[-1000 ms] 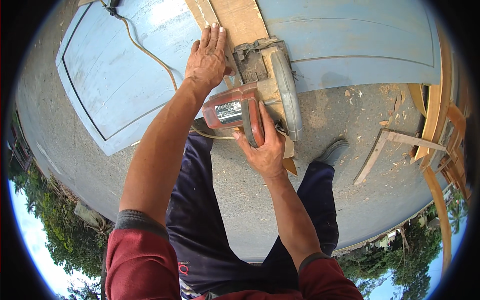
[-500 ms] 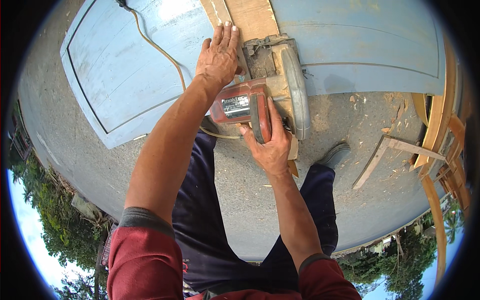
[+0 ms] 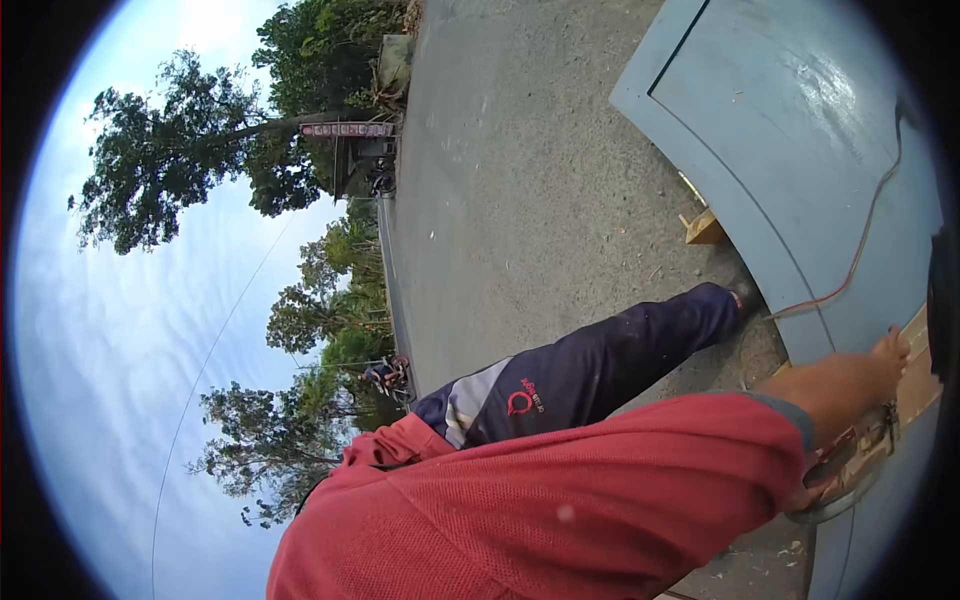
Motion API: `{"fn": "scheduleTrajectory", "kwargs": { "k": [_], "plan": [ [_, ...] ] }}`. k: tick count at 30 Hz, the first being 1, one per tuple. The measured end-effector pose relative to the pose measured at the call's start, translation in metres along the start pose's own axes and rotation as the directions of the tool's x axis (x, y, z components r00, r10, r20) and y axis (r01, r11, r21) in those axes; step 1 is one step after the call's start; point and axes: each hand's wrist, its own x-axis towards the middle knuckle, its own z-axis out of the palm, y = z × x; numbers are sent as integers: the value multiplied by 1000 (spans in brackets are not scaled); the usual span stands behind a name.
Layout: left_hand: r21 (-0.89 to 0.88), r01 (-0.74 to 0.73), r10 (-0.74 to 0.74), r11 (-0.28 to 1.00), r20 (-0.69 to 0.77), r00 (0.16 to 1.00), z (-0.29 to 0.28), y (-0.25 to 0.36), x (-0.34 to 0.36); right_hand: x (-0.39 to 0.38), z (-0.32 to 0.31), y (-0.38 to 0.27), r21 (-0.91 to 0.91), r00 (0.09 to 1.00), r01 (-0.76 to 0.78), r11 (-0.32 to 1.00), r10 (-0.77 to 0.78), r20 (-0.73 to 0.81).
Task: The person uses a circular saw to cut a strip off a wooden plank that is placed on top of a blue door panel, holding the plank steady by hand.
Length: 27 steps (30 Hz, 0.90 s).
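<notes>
Observed circular saw [image 3: 864, 460] and blue grooved panel [image 3: 790, 180] shifted to the right rim since the earlier frame, with the view swung toward road [image 3: 520, 170] and trees [image 3: 190, 140]. Noted saw at panel's edge, partly behind red sleeve [image 3: 600, 490]. Found left hand [image 3: 888, 352] beside saw, at wooden board [image 3: 917, 382]; cannot tell whether spread or closed. Found right hand [image 3: 803, 495] mostly hidden at saw; cannot tell its grip.

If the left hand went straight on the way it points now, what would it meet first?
Probably the light-brown wooden board right beside the left hand; a dark shape at the picture's right edge also crowds that line. Depth is unclear there, so the order could differ.
</notes>
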Motion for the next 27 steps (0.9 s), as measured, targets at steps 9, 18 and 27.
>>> {"fn": "scheduleTrajectory", "kwargs": {
  "k": [9,18,27],
  "plan": [
    [-136,135,-146,982,-78,986,-10,-34,7,-21,30,-25,80,968,37,996,-56,244],
    [-229,4,14,973,77,997,-55,21,-37,4,4,11,57,982,-153,987,146,118],
    [-64,-376,380,924,63,923,-19,-126,-25,24,0,-44,-59,956,-13,998,30,292]
  ]
}}
